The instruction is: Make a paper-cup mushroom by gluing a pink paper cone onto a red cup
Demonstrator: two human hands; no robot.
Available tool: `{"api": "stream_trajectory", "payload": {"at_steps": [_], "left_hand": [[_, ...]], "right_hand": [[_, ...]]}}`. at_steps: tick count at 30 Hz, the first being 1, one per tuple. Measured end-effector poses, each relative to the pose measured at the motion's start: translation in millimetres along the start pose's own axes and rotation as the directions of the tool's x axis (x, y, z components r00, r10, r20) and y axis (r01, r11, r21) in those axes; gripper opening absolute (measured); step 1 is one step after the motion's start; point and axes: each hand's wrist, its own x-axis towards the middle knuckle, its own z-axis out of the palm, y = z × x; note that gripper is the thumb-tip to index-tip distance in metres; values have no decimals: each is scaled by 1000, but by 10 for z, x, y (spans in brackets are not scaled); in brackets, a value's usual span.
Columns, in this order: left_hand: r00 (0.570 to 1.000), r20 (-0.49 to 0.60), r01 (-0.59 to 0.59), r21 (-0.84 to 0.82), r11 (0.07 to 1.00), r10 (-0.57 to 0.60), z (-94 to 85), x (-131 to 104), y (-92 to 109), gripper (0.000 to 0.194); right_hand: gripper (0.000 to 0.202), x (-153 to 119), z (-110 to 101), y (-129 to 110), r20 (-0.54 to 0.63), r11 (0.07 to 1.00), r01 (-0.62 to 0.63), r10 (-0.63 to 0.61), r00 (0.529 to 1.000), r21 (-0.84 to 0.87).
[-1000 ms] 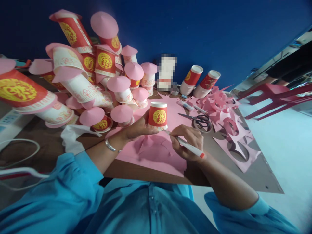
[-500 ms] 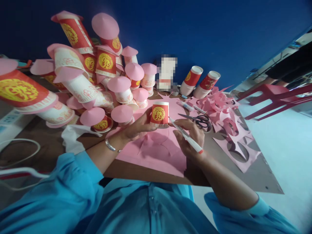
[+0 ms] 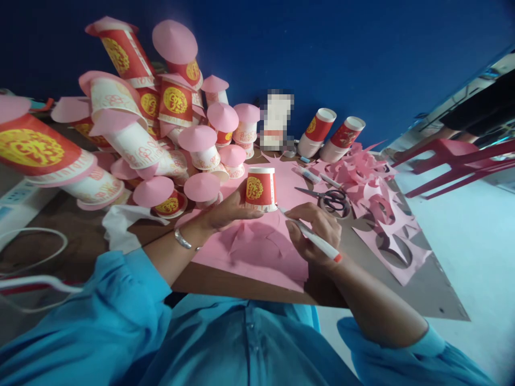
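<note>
A red paper cup (image 3: 260,188) with a yellow emblem and a white rim is held upright by my left hand (image 3: 230,210), a silver bracelet on that wrist. My right hand (image 3: 315,229) grips a white pen (image 3: 316,239) with an orange-red end; its tip is at the lower right edge of the cup. Beneath both hands lie pink paper sheets (image 3: 261,262) on the brown table. Black-handled scissors (image 3: 332,200) rest just behind my right hand, partly over a roll of tape.
Many cups with pink cone tops (image 3: 177,102) are piled at the left. Two cup stacks (image 3: 316,132) lean near the blue wall. Cut pink scraps (image 3: 378,201) cover the table's right side. Beyond it is a red stool (image 3: 450,161), with part of a person behind.
The cup has turned in my left hand, so its emblem sits further left and a white printed strip shows. The pen and my right hand have shifted slightly down and right.
</note>
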Motion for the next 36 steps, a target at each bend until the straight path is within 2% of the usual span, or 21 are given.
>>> {"api": "stream_trajectory", "payload": {"at_steps": [6, 20, 31, 36], "left_hand": [[1000, 12, -12, -29, 1000, 13, -1, 4, -26, 65], [999, 51, -11, -33, 999, 12, -33, 3, -70, 66], [996, 78, -38, -42, 998, 41, -26, 1, -63, 68], [998, 42, -36, -20, 999, 37, -28, 0, -54, 66]], "right_hand": [[14, 19, 18, 17, 69, 997, 78, -80, 994, 29], [14, 33, 21, 17, 117, 996, 79, -83, 990, 37], [14, 32, 24, 5, 76, 999, 24, -22, 997, -26], [11, 40, 10, -3, 119, 999, 40, -37, 992, -19]]}}
